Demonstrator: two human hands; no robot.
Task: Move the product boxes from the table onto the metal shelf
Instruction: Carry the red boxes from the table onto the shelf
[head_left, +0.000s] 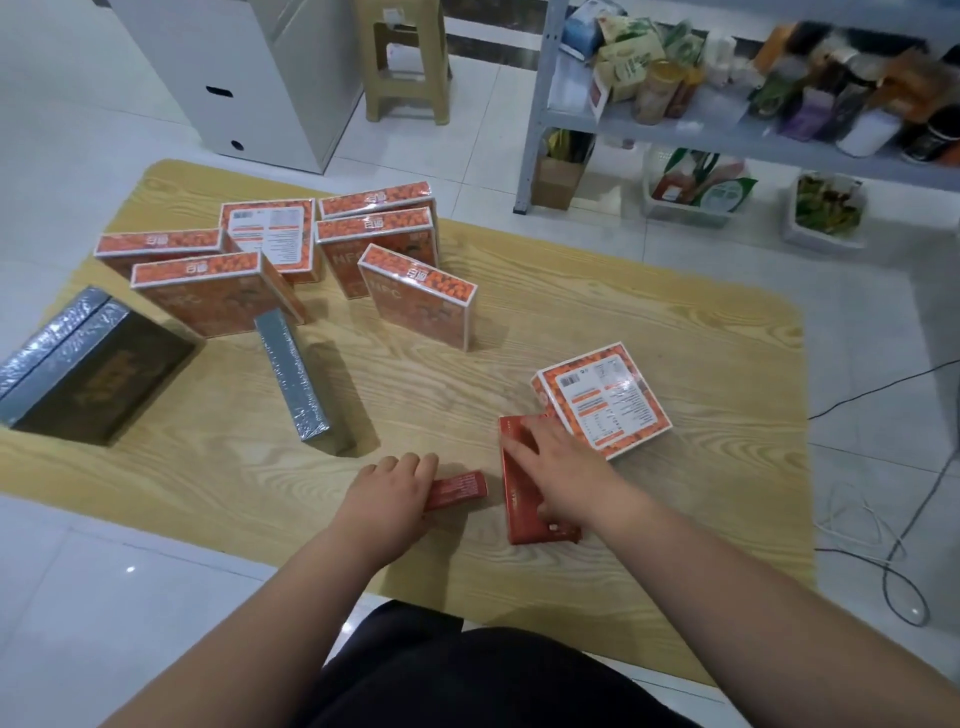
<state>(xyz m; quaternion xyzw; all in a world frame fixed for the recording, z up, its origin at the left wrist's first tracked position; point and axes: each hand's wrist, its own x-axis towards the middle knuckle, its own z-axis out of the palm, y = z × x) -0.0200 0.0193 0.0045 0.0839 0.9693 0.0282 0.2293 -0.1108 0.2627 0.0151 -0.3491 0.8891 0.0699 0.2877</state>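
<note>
Product boxes: two red ones under the hands at the near edge of the table (649, 519); the rest sit farther back.
Small red box (460, 489): lies flat, long axis left-right; its left end is under the left hand (395, 488).
Left hand state: fingers curled over that end, gripping it.
Large red box (521, 512): just right of the small one, not touching it; long axis runs away from the person.
Right hand (556, 473) state: laid along the lid, fingers at the far end, thumb hooked at the near end; judged a spanning grip.
Orange box, flat (608, 400): touches the large red box's far right corner.
Standing orange boxes (415, 296): far left, well apart from both hands.
Metal shelf (717, 122): far right, beyond the table, already crowded with goods.
Key relation: shelf lies to the right, so the right hand is nearer.
Judgement: both boxes are held but not yet lifted.
</note>
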